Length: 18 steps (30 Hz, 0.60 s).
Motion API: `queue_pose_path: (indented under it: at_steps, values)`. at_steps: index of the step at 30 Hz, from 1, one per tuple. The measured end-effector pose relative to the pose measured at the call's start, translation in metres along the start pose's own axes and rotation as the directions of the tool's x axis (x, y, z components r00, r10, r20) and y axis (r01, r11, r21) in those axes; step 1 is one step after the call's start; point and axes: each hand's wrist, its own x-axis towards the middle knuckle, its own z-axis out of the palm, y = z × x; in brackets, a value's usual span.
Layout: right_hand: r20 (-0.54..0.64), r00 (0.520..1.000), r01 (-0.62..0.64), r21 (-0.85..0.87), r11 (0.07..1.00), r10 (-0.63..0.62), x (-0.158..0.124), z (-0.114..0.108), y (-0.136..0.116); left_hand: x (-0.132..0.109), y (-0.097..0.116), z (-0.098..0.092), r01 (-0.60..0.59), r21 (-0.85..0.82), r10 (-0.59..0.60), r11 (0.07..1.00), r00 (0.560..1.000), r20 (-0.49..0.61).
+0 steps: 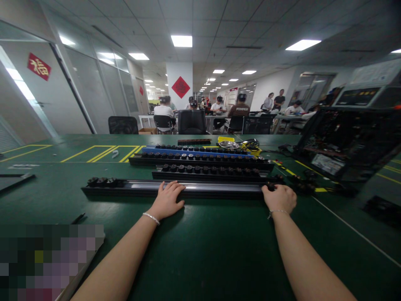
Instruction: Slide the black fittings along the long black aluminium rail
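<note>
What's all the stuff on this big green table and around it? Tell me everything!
front rail: one, black, nearest the hands, knobs at its left end
back rails: three, black with knobs, one on a blue base, behind it
bowl: one, silver, far side of the table
tray: one, yellow, by the bowl
table: one, green, yellow lines at its far left
machine: one, black, right
chairs: several, black, beyond the table
people: several, far off at other tables
sign: one, red, on the white pillar
bracelets: two, silvery, one on each wrist
left hand: flat on the front rail
right hand: curled at the rail's right end
</note>
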Motion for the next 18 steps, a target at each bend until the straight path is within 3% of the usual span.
queue_pose_path:
  at_steps: [10, 18]
  values:
    - [-0.003, 0.999, -0.054, 0.04, 0.998, 0.054, 0.0011, 0.0, 0.0019, 0.0005, -0.0005, 0.0004, 0.006, 0.009, -0.006, 1.0, 1.0, 0.002]
    - [0.065, 0.991, -0.121, 0.066, 0.99, 0.117, 0.0046, 0.0, 0.0039, 0.0002, 0.0, -0.0002, 0.003, 0.014, -0.003, 1.0, 1.0, -0.003]
